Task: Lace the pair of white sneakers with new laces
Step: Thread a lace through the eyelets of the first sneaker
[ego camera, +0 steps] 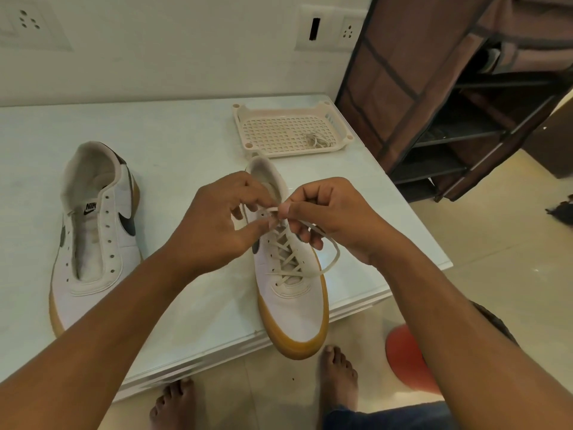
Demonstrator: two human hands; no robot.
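Note:
Two white sneakers with gum soles lie on the table. The left sneaker [93, 240] has bare eyelets and no lace. The right sneaker [294, 293] carries a cream lace [286, 257] crossed through several eyelets, its toe past the table's front edge. My left hand [217, 225] and my right hand [328, 218] meet over the upper eyelets, both pinching the lace end between thumb and fingers. A loose loop of the lace [333, 259] hangs off the right side of the shoe.
A cream perforated basket [263, 116] stands at the back of the white table [173, 144] with a bundled lace [316, 140] in it. A brown fabric shoe rack [449, 88] is to the right. Bare feet [338, 377] and a red stool [406, 358] are below the table edge.

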